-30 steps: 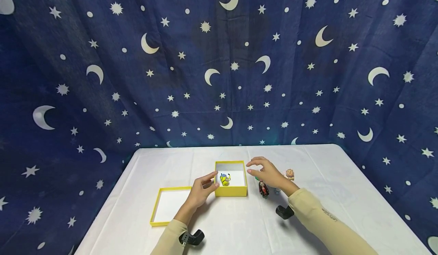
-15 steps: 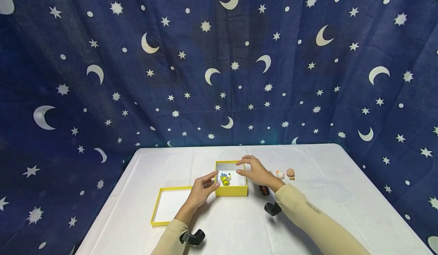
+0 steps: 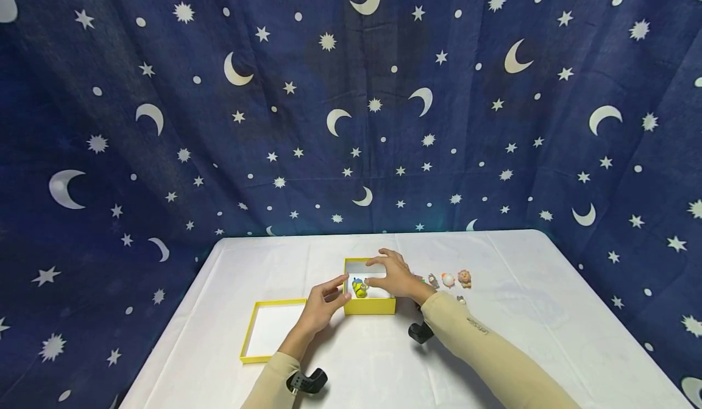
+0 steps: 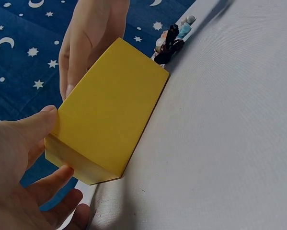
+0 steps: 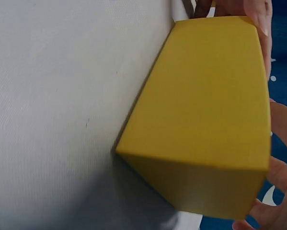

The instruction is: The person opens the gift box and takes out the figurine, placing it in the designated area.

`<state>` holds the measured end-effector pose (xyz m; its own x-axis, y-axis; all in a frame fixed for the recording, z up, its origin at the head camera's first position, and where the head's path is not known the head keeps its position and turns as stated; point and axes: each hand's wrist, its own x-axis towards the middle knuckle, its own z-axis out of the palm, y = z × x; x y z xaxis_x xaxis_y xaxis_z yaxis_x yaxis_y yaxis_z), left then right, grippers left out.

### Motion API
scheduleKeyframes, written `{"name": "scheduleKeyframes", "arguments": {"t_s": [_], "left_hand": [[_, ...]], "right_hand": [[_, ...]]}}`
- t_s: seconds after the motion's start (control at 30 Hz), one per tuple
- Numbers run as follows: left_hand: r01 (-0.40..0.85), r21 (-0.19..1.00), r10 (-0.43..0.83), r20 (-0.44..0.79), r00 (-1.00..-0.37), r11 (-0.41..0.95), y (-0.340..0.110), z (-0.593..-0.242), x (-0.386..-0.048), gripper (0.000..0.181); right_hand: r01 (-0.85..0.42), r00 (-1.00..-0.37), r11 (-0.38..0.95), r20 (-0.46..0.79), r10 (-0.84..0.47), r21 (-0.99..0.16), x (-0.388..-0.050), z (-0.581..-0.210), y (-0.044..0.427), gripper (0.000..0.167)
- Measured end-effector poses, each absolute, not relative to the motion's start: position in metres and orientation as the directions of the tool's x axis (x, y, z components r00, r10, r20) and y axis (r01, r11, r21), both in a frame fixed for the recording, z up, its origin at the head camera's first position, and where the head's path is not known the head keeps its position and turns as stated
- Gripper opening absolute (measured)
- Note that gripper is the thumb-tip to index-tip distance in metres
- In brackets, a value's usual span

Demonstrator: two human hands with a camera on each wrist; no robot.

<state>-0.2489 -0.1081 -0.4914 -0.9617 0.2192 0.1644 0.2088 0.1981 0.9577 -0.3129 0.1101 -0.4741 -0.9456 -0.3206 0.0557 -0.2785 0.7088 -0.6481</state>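
Observation:
An open-topped yellow box [image 3: 370,306] with a white inside stands on the table. In it, near the left wall, lies a yellow and blue Minion figure [image 3: 359,288]. My left hand [image 3: 320,311] is at the box's left side, its fingers spread and touching the outer wall. Over the right part of the box reaches my right hand [image 3: 396,277], thumb and fingers apart, with the thumb tip just right of the Minion figure. The wrist views show only the outer walls of the yellow box [image 4: 107,105], so the figure is hidden there.
A yellow-rimmed lid [image 3: 274,330] lies inside-up at the left. To the right stand a lion figure [image 3: 464,278], a round white-and-orange figure [image 3: 448,280], a small grey figure [image 3: 432,281] and others partly behind my right arm. A dark-haired figure [image 4: 169,44] shows beside the box.
My right hand has moved left from beside the box to over its inside, close to the Minion figure. The small figures at the right have come into sight. My left hand stays put.

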Motion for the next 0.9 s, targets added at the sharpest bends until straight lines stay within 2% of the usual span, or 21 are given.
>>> {"name": "scheduleKeyframes", "arguments": {"t_s": [0.3,0.67,0.9], "left_hand": [[0.2,0.957,0.21,0.156,-0.965,0.208,-0.111,-0.515,-0.264,0.046],[0.219,0.948,0.241,0.162,-0.957,0.232,-0.115,-0.517,-0.265,0.047],[0.214,0.954,0.221,0.167,-0.961,0.212,-0.113,-0.518,-0.265,0.046]], "right_hand": [[-0.235,-0.964,0.779,0.039,-0.262,-0.582,-0.31,-0.479,0.092,0.047],[-0.196,-0.98,0.849,0.073,-0.184,-0.492,-0.308,-0.482,0.082,0.036],[-0.196,-0.98,0.851,0.068,-0.187,-0.487,-0.306,-0.48,0.081,0.032]]}}
